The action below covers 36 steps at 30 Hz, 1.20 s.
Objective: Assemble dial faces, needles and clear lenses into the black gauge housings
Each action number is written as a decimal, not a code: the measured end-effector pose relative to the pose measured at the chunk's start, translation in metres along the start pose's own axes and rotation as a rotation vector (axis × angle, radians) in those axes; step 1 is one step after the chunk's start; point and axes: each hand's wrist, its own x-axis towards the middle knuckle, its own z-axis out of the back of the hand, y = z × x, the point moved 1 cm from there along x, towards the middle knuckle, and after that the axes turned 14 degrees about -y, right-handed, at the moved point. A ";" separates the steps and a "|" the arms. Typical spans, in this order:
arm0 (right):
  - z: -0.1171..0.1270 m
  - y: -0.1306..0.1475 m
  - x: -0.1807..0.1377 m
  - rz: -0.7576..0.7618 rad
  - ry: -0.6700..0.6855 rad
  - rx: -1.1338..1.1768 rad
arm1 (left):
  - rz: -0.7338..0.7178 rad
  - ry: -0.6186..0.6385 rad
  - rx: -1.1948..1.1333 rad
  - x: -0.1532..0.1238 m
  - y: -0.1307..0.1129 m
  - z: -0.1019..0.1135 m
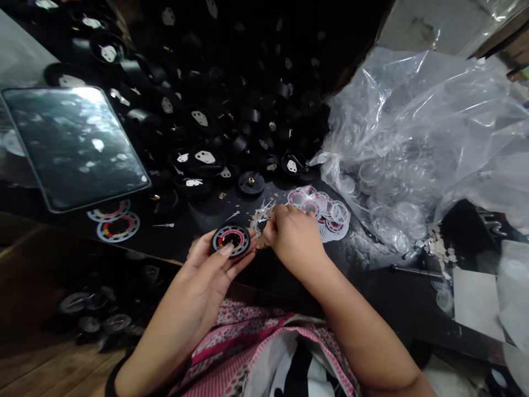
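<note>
My left hand [210, 264] is closed around a round black gauge [239, 249], its thumb lying on the dial face. The dial is black with red and pale rings. Just to the right, my right hand [291, 234] is closed, knuckles up, fingertips down at a small heap of white gauge needles [263, 213]. Whatever those fingers pinch is hidden. Behind that hand lies a spread stack of printed dial discs [334, 229]. A loose needle [233, 215] rests beyond the gauge, and another needle [164, 225] lies farther left.
Many black gauge cases [206, 118] are heaped at the back. A clear plastic bag [397, 149] of transparent round covers stands at right. On the left are a dark glossy panel [78, 149] and two dial discs [118, 227]. More gauges [115, 323] sit below the table edge.
</note>
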 end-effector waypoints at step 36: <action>0.045 -0.026 -0.060 -0.145 -0.195 0.530 | -0.188 0.220 0.344 -0.009 0.027 -0.040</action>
